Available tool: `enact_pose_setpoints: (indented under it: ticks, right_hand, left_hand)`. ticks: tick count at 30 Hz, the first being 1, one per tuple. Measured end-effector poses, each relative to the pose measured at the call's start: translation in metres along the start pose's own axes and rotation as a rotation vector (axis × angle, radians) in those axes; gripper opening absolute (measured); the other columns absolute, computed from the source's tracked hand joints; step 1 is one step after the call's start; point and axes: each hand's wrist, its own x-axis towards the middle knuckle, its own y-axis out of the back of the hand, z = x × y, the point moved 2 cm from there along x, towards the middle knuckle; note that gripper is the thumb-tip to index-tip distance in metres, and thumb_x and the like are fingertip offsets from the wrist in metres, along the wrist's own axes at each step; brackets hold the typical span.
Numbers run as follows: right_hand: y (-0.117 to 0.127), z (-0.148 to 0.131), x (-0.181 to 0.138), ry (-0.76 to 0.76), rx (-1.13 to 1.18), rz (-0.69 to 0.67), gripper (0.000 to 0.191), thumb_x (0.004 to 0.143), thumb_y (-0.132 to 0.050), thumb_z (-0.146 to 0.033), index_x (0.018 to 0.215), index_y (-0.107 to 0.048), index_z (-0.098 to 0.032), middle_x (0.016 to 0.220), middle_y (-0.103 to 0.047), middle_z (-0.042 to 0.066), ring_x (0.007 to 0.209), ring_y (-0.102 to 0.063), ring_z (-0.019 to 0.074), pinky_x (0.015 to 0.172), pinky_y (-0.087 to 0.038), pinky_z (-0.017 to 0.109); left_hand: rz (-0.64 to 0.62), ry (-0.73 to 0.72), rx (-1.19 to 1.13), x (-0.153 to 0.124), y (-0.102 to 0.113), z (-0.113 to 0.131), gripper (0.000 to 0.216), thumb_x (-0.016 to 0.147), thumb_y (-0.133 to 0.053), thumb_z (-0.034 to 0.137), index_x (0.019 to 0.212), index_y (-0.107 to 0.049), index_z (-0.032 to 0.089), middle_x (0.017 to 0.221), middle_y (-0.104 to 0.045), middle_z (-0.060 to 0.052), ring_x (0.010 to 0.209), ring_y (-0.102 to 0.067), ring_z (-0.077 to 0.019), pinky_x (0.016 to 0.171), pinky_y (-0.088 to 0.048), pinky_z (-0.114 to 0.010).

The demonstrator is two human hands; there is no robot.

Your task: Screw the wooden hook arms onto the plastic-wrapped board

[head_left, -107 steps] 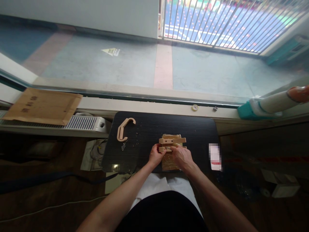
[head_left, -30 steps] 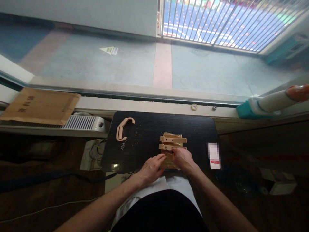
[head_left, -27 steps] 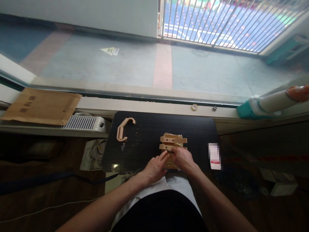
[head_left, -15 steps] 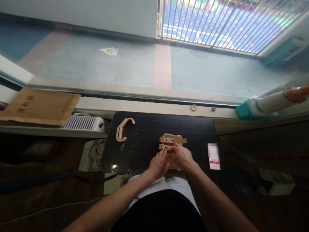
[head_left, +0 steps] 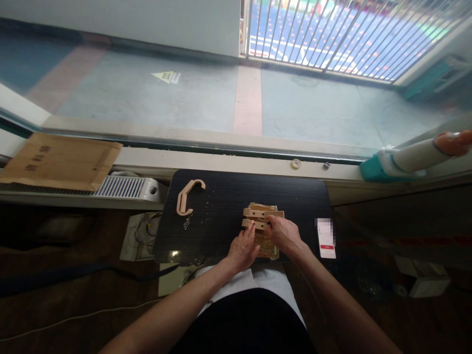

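Note:
Two light wooden pieces with dark holes lie side by side across a film-wrapped amber pad (head_left: 266, 250) on the black table. My left hand (head_left: 243, 250) has its fingertips pressed on the left part of the nearer wooden piece (head_left: 259, 226), thumb apart over the pad. My right hand (head_left: 283, 233) is closed, its fingers bent over the right end of that same piece; what they pinch is hidden. Just beyond lies the farther wooden piece (head_left: 254, 213), close to my right fingertips. A curved wooden hook-shaped part (head_left: 182, 201) rests at the table's left, above several small screws (head_left: 187, 222).
The black table (head_left: 221, 241) stands against the window sill. A phone (head_left: 327, 241) lies at its right edge. On the sill are a tape roll (head_left: 296, 164) and a small grey object (head_left: 326, 166). A brown paper envelope (head_left: 62, 162) covers part of the radiator (head_left: 123, 188).
My right hand has shifted right and slightly away from the left fingertips, uncovering a second hole in the nearer wooden piece. My left hand stays on that piece.

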Motion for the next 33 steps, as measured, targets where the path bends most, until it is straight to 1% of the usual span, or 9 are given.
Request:
enact_pose_setpoints:
  ticks: [4,7,11,12,17,20,25,30,33]
  right_hand:
    - [0.000,0.005,0.001,-0.032,-0.017,-0.023,0.027,0.084,-0.039,-0.023,0.094,-0.064,-0.022,0.096,-0.069,0.005,0.090,-0.063,0.0189,0.070,-0.040,0.026]
    - [-0.002,0.010,-0.003,-0.056,-0.009,-0.034,0.027,0.085,-0.039,-0.024,0.097,-0.063,-0.023,0.099,-0.069,0.005,0.090,-0.063,0.0181,0.069,-0.040,0.025]
    - [-0.007,0.029,-0.010,-0.134,0.033,0.084,0.030,0.085,-0.043,-0.032,0.109,-0.060,-0.024,0.102,-0.067,0.005,0.089,-0.063,0.0193,0.069,-0.040,0.026]
    - [-0.009,0.036,-0.012,-0.165,0.042,0.095,0.031,0.085,-0.044,-0.034,0.110,-0.060,-0.024,0.102,-0.067,0.005,0.090,-0.063,0.0197,0.069,-0.040,0.026]
    - [-0.026,0.058,-0.011,-0.282,0.103,0.006,0.039,0.085,-0.043,-0.047,0.108,-0.063,-0.022,0.100,-0.069,0.007,0.092,-0.063,0.0220,0.070,-0.041,0.028]
    - [-0.035,0.061,-0.005,-0.301,0.170,-0.017,0.041,0.085,-0.041,-0.048,0.106,-0.065,-0.022,0.099,-0.069,0.007,0.094,-0.062,0.0213,0.070,-0.041,0.027]
    - [-0.041,0.061,0.004,-0.307,0.196,-0.017,0.037,0.086,-0.041,-0.046,0.100,-0.066,-0.023,0.096,-0.070,0.006,0.091,-0.063,0.0208,0.068,-0.041,0.027]
    - [-0.038,0.061,0.005,-0.313,0.175,-0.038,0.035,0.087,-0.041,-0.045,0.098,-0.066,-0.023,0.095,-0.070,0.007,0.090,-0.063,0.0206,0.069,-0.041,0.027]
    - [-0.029,0.055,-0.002,-0.308,0.139,0.018,0.036,0.087,-0.041,-0.043,0.107,-0.062,-0.021,0.099,-0.068,0.008,0.090,-0.063,0.0209,0.070,-0.041,0.028]
  left_hand:
    - [0.034,-0.014,-0.022,-0.001,-0.002,-0.002,0.065,0.078,-0.050,0.027,0.139,-0.030,0.017,0.151,-0.025,-0.009,0.113,-0.048,-0.0267,0.092,-0.042,-0.038]
    - [0.033,-0.009,-0.027,-0.001,-0.002,-0.002,0.065,0.077,-0.050,0.027,0.138,-0.031,0.017,0.150,-0.027,-0.009,0.113,-0.048,-0.0275,0.091,-0.042,-0.038]
    - [0.032,-0.019,-0.057,-0.002,0.000,-0.002,0.067,0.077,-0.049,0.026,0.140,-0.029,0.015,0.148,-0.030,-0.011,0.116,-0.046,-0.0292,0.093,-0.041,-0.040]
    - [0.033,-0.023,-0.063,-0.002,0.001,-0.001,0.067,0.077,-0.049,0.025,0.140,-0.028,0.015,0.148,-0.030,-0.011,0.117,-0.046,-0.0290,0.093,-0.041,-0.039]
    - [0.045,-0.026,-0.092,-0.002,0.004,-0.001,0.068,0.077,-0.050,0.024,0.140,-0.028,0.017,0.148,-0.031,-0.010,0.118,-0.045,-0.0279,0.096,-0.039,-0.038]
    - [0.038,-0.028,-0.082,-0.002,0.004,-0.001,0.068,0.077,-0.050,0.024,0.140,-0.027,0.016,0.148,-0.030,-0.011,0.119,-0.045,-0.0283,0.096,-0.039,-0.039]
    - [-0.003,-0.034,-0.014,-0.004,0.003,-0.001,0.067,0.079,-0.047,0.026,0.141,-0.024,0.013,0.149,-0.026,-0.011,0.120,-0.043,-0.0291,0.096,-0.039,-0.040]
    - [-0.051,-0.008,0.044,-0.006,0.004,0.000,0.070,0.080,-0.046,0.028,0.142,-0.019,0.012,0.151,-0.022,-0.010,0.117,-0.043,-0.0280,0.096,-0.040,-0.039]
    - [-0.074,-0.001,0.066,-0.006,0.004,0.001,0.071,0.080,-0.046,0.028,0.143,-0.017,0.011,0.152,-0.020,-0.009,0.119,-0.042,-0.0266,0.097,-0.039,-0.038]
